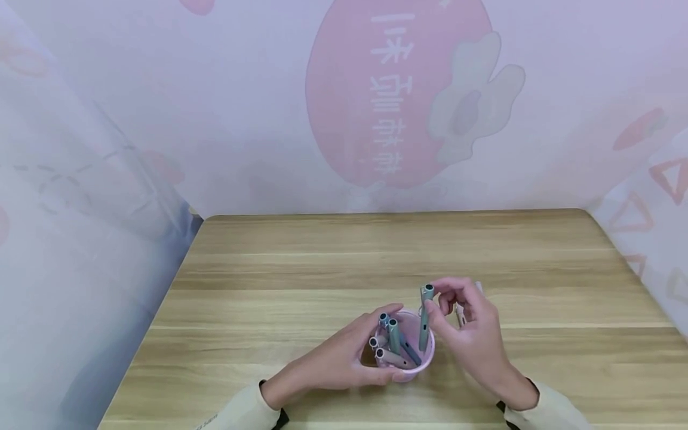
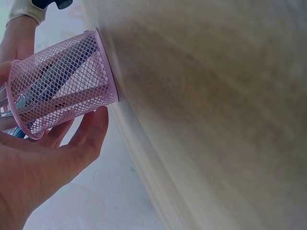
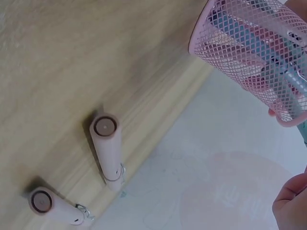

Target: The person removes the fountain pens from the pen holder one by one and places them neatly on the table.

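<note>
A pink mesh cup (image 1: 424, 363) stands on the wooden table (image 1: 322, 263) near the front edge, with several grey and pink pens (image 1: 394, 341) in it. My left hand (image 1: 371, 358) curls round the cup from the left; the left wrist view shows its fingers (image 2: 91, 139) against the cup's mesh (image 2: 62, 81). My right hand (image 1: 436, 301) pinches the top of a grey-green pen (image 1: 425, 325), which stands upright with its lower end inside the cup at the right rim. In the right wrist view the cup (image 3: 249, 52) is seen from the side.
Two pale pink pens (image 3: 108, 148) (image 3: 55, 207) lie on the table just behind my right hand, mostly hidden by it in the head view. A patterned cloth backdrop (image 1: 344, 101) closes off the table's back and sides.
</note>
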